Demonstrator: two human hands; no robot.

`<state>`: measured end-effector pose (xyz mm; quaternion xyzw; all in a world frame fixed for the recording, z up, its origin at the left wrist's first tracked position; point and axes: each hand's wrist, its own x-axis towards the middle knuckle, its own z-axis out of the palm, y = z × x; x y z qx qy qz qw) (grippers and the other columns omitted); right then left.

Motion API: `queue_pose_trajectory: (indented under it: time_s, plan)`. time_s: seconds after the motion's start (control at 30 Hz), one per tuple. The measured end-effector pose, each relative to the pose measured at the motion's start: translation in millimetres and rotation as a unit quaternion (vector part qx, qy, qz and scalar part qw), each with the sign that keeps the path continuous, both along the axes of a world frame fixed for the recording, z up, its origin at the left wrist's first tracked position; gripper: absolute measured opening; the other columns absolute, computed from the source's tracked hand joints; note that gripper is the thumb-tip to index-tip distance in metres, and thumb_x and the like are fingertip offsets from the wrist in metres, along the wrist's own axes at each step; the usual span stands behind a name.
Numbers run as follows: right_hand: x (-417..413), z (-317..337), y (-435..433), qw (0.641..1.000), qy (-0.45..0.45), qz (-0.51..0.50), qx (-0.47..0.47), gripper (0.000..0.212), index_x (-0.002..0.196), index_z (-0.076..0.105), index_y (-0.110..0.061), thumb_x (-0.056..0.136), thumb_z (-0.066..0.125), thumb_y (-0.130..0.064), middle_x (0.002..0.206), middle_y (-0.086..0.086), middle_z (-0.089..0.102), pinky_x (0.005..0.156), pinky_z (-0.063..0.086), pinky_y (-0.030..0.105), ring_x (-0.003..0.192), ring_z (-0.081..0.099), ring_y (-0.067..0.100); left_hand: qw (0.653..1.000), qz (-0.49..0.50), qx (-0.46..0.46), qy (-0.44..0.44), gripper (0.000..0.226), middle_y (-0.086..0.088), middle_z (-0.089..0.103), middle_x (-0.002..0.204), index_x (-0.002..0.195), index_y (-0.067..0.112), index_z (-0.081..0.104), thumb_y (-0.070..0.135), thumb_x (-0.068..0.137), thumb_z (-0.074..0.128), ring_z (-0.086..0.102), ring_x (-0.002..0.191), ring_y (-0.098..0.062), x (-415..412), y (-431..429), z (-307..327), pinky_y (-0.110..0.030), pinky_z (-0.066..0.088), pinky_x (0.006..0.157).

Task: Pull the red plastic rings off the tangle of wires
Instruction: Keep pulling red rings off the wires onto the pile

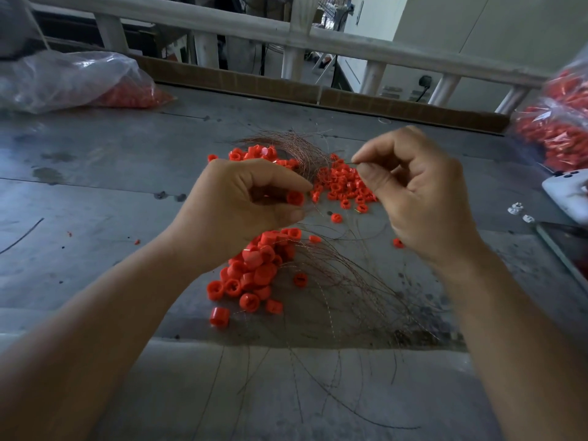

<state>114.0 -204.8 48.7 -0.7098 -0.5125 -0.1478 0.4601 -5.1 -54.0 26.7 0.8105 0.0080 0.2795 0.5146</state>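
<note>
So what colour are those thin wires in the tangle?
Coppery reddish-brown; the wires show it best in the head view.

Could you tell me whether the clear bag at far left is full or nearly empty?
Mostly empty: the bag lies slack, crumpled, with red rings only at its right end.

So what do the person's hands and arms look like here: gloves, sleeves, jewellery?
Both the left hand and right hand are bare: no gloves, jewellery or watch visible. The left forearm and right forearm are uncovered to the frame edge; no sleeve shows.
</note>
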Motion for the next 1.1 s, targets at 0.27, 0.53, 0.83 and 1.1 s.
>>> queue_pose_trajectory:
  time_s: [0.27, 0.53, 0.83, 1.1]
  plan:
    - [-15.7, -3.4, 4.3, 0.998, -0.014, 0.041, -0.038, 0.012, 0.081, 0.057, -0.021, 0.079, 0.063, -0.010, 0.076, -0.007, 0.056, 0.065, 0.040, 0.009, 0.069, 0.051, -0.001, 0.999, -0.009, -0.050, -0.009, 0.027, 0.003, 0.071, 0.085, 0.078, 0.027, 0.067, 0.030, 0.052, 0.070, 0.068, 0.073, -0.005, -0.2, -3.4, 0.6, -0.013, 0.052, 0.067]
    - [-19.4, -3.5, 4.8, 0.997, -0.008, 0.037, -0.066, 0.001, 0.079, 0.064, -0.010, 0.079, 0.063, -0.010, 0.074, -0.006, 0.054, 0.062, 0.042, 0.012, 0.068, 0.052, 0.007, 0.999, -0.021, -0.034, -0.001, 0.027, 0.014, 0.070, 0.091, 0.087, 0.027, 0.066, 0.024, 0.060, 0.067, 0.069, 0.079, -0.007, -2.6, -5.7, 2.8, -0.016, 0.053, 0.072]
    - [-20.8, -4.2, 6.3, 0.996, 0.012, 0.043, -0.077, 0.007, 0.077, 0.058, -0.018, 0.080, 0.061, -0.012, 0.073, -0.012, 0.052, 0.061, 0.042, 0.012, 0.065, 0.051, 0.002, 0.999, -0.017, -0.033, -0.002, 0.027, 0.020, 0.069, 0.089, 0.087, 0.027, 0.066, 0.020, 0.061, 0.066, 0.068, 0.081, -0.004, -1.9, -5.5, 3.9, -0.013, 0.052, 0.073]
    - [-20.3, -4.5, 5.8, 0.995, 0.030, 0.046, -0.084, 0.015, 0.077, 0.055, -0.021, 0.081, 0.062, -0.009, 0.074, -0.012, 0.053, 0.061, 0.041, 0.011, 0.065, 0.051, 0.001, 0.999, -0.022, -0.032, -0.008, 0.028, 0.018, 0.070, 0.087, 0.088, 0.027, 0.065, 0.021, 0.060, 0.065, 0.068, 0.081, -0.005, -2.9, -6.7, 4.8, -0.013, 0.052, 0.073]
